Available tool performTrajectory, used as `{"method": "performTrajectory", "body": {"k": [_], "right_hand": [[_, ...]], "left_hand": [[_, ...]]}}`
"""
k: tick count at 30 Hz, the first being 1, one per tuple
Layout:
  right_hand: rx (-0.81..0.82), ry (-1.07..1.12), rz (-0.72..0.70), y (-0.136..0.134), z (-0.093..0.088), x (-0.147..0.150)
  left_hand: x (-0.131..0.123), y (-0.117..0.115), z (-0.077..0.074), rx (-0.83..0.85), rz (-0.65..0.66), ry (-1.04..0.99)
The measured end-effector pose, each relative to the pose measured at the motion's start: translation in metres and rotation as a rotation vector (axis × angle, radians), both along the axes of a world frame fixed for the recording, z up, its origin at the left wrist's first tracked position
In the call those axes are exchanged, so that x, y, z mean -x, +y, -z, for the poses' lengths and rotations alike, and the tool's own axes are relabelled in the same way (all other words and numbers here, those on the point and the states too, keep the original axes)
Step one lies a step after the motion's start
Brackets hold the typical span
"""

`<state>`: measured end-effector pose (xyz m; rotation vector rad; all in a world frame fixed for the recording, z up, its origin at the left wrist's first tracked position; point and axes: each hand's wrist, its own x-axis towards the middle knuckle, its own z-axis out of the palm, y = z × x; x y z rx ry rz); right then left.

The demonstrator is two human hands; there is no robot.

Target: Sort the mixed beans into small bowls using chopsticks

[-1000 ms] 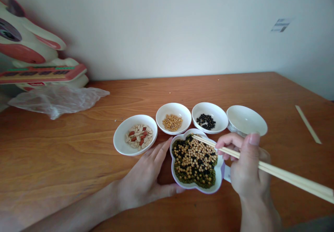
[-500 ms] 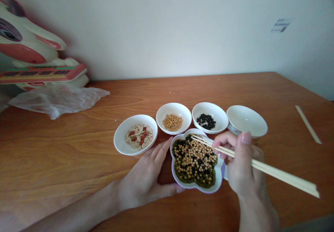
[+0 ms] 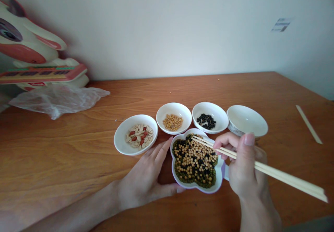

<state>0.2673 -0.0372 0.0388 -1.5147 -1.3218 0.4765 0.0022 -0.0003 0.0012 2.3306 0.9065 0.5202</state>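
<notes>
A white flower-shaped bowl (image 3: 219, 178) with a lilac outer edge is filled with mixed green, black and yellow beans (image 3: 194, 160). My left hand (image 3: 147, 176) holds its left side, fingers at the upper rim and thumb at the lower one. Between the thumb and fingers of my right hand (image 3: 244, 165) is a pair of pale wooden chopsticks (image 3: 284, 177). Their tips are close together over the beans at the bowl's far side. Whether they pinch a bean I cannot tell. Behind are a bowl of soybeans (image 3: 174, 107) and a bowl of black beans (image 3: 210, 106).
A bowl of peanuts (image 3: 119, 145) stands at left, and a bowl with nothing visible inside (image 3: 247, 118) at right. A pale wooden strip (image 3: 309, 124) lies farther right. A plastic bag (image 3: 60, 99) and a cow-shaped toy keyboard (image 3: 44, 73) occupy the back left.
My right hand has shifted slightly right, and the chopsticks' rear ends have moved right and down. Their tips stay almost in place over the beans. My left hand has not visibly moved.
</notes>
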Motion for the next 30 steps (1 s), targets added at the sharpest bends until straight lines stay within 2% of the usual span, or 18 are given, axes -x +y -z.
{"method": "performTrajectory", "body": {"k": [14,19,30], "right_hand": [[-0.008,-0.104,0.033,-0.0024,-0.0017,0.0069],[-0.028,-0.073,0.060,-0.0016,-0.0022,0.0076],[0.028,-0.041,-0.016,-0.0002,0.0041,0.0025]], "left_hand": [[0.0013,0.0002,0.0012,0.000,-0.001,0.003],[0.0013,0.0002,0.0003,-0.010,0.005,0.000],[0.0006,0.0005,0.0015,-0.026,0.012,-0.007]]}}
